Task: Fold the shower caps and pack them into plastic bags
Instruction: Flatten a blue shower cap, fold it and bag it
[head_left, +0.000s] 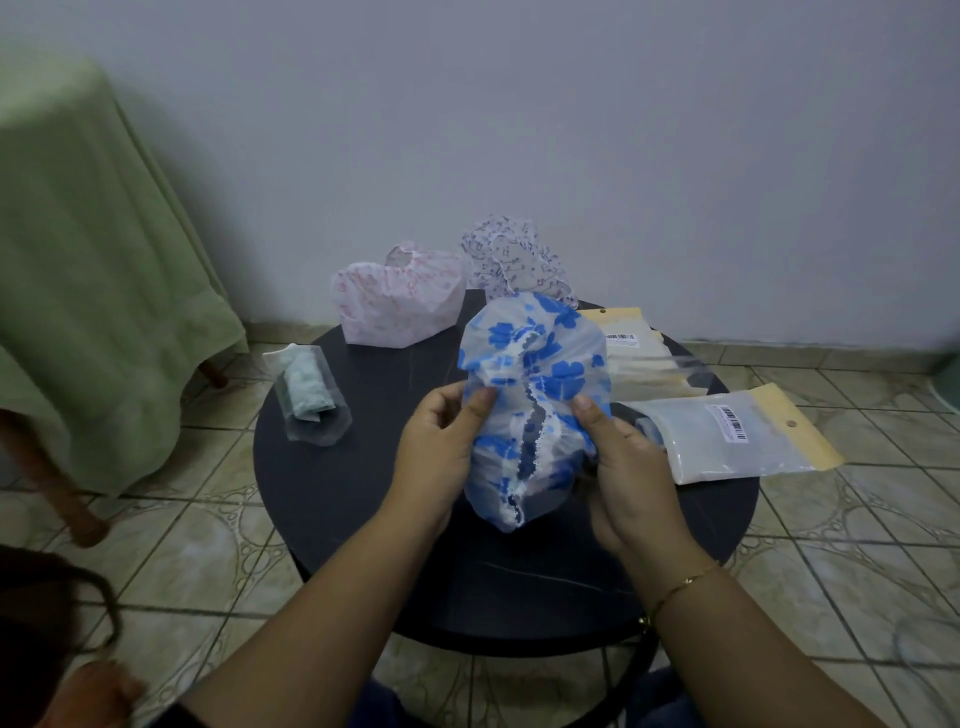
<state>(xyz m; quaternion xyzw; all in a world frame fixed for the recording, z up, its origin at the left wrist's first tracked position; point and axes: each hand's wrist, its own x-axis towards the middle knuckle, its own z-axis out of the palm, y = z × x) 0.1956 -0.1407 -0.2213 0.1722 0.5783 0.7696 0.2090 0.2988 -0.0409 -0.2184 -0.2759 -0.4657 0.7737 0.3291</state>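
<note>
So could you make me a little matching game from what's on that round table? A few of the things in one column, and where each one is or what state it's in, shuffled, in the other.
Things:
1. blue-flowered shower cap
2. pink-patterned shower cap
3. mint green cap
4. bag with the tan header

States:
A. rolled up inside a clear bag at the table's left
B. lying flat at the table's right edge
C. held up between the left hand and the right hand
D. sitting loose at the back of the table, near the wall

Pairs: 1-C, 2-D, 3-A, 4-B
</note>
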